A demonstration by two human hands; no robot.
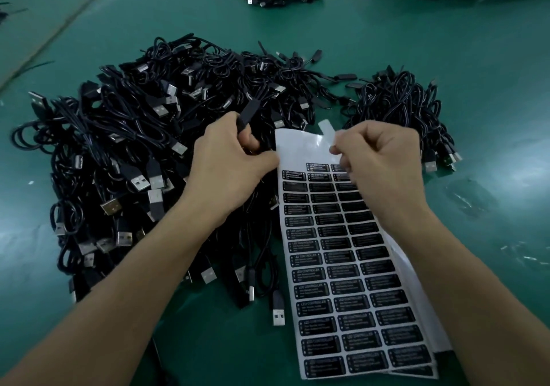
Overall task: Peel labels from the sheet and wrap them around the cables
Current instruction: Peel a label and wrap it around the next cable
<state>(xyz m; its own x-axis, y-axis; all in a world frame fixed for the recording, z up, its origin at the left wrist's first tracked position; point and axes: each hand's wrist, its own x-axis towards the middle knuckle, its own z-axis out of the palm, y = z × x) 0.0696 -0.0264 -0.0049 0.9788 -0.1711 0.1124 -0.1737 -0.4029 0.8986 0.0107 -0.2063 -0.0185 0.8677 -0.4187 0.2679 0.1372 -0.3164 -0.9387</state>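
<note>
The scene is lit dimly and coolly from above; soft glare is seen on the green table right of the pinch of the right hand and on the bare top of the label sheet just left of it. Print below the pinch is blurred, and edges far from it are bowed by the wide lens.

One left hand, one right hand; one peeled label; at least two stacked label sheets; three heaps of USB cables.
</note>
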